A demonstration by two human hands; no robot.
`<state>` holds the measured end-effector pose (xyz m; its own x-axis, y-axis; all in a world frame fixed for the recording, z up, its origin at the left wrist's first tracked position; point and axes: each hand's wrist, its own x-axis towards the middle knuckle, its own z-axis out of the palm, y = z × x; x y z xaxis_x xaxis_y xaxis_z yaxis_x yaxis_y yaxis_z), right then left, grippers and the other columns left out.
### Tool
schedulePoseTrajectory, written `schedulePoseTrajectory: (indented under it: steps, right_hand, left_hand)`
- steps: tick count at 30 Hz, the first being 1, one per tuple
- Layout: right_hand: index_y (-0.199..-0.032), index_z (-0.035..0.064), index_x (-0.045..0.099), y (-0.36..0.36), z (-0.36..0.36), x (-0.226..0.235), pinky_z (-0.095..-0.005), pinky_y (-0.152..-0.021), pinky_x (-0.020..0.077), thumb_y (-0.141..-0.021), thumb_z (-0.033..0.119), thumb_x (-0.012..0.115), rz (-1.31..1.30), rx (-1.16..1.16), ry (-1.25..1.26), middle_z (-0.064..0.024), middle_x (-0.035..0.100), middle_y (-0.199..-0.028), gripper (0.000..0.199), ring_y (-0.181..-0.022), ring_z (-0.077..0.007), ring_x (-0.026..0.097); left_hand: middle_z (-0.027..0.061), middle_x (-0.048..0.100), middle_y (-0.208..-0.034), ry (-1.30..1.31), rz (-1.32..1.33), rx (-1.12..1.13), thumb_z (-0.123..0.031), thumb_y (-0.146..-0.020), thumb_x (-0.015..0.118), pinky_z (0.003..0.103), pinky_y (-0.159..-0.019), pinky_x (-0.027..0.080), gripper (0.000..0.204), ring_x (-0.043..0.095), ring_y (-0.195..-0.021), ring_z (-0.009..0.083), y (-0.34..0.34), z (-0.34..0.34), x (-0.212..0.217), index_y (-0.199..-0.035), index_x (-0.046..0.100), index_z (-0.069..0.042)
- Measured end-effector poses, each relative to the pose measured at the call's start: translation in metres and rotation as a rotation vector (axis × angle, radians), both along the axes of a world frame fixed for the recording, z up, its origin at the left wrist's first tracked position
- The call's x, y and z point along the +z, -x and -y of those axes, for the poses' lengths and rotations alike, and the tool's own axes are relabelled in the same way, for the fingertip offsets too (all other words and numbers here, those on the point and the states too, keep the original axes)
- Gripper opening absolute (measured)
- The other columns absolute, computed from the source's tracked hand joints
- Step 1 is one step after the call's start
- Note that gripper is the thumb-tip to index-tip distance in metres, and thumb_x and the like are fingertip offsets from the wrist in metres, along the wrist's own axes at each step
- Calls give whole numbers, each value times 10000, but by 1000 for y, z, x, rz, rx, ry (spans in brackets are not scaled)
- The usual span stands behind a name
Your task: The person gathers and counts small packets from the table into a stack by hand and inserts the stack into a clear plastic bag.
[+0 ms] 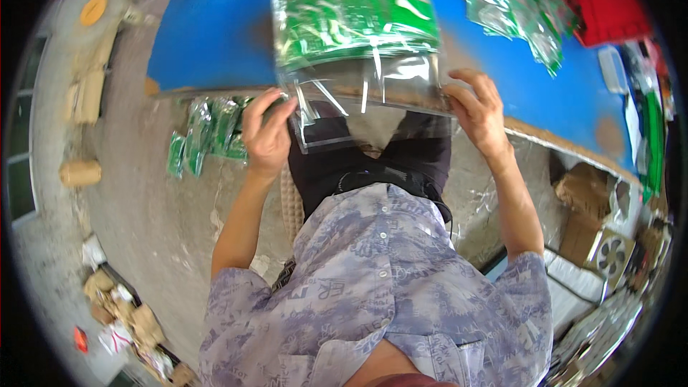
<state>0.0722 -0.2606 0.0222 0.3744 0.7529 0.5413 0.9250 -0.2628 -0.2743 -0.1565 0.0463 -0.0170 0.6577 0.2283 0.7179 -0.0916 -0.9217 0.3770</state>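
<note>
Left hand (pixel 269 132): thumb and fingers nearly closed on the left edge of a clear bag (pixel 412 72). Right hand (pixel 479 111): same light pinch at the right edge, fingers a little spread.

Bag lies between the hands, far part over the blue table (pixel 215 39), near part out past the table edge above the lap.

Progress, as judged: green packets (pixel 355 14) already fill the far part; near part still slack and unfilled, no closure made out. Closing, if any, looks undone.

Farther out: loose green packs on the table, far right (pixel 512 7), beside a red bin (pixel 609 0); more packs on the floor, left (pixel 208 132).

Hard to tell: blur and glare on the film; exact fingertip contact; packet count. Red bin cut off by the dark rim.
</note>
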Motion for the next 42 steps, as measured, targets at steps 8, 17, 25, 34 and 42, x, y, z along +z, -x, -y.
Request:
schedulePoseTrajectory:
  steps: [8,17,25,34,42]
  right_hand:
    - [-999,30,674,-28,-35,25,-358,-786,510,-890,64,697,-293,-100,-268,-120,685,-960,117,-866,-291,656]
    - [-1229,8,552,-106,-101,164,-332,-860,481,-919,244,702,-453,61,-717,-119,656,-1064,417,-965,-221,600]
    - [-984,-21,644,-99,-86,130,-247,-833,505,-990,139,619,-604,155,-584,-52,702,-946,161,-903,-92,636]
    - [-1011,-7,510,-107,-104,104,-305,-824,536,-1049,118,483,-629,123,-744,-117,705,-933,134,-881,-145,671]
    - [-987,31,403,-77,-151,71,-299,-408,403,-1080,220,428,-750,-170,-914,-42,513,-557,212,-420,-125,484]
  left_hand:
    - [141,704,-1135,271,68,-21,-4,-897,684,397,-995,497,81,641,-1160,279,-23,-25,39,-967,725,-3]
    - [94,712,-1111,675,223,-267,-186,-1013,599,319,-976,491,238,655,-1039,161,-117,-134,206,-1121,684,8]
    - [94,721,-1060,849,69,-309,-194,-1015,592,326,-942,505,234,662,-1008,153,-113,-117,158,-1074,694,9]
    - [94,689,-995,925,287,-326,-187,-1042,537,358,-939,524,215,677,-981,205,-143,-105,138,-1026,629,6]
    - [26,469,-684,813,538,113,-268,-1091,391,278,-431,408,286,455,-487,113,-163,-59,104,-905,441,-56]
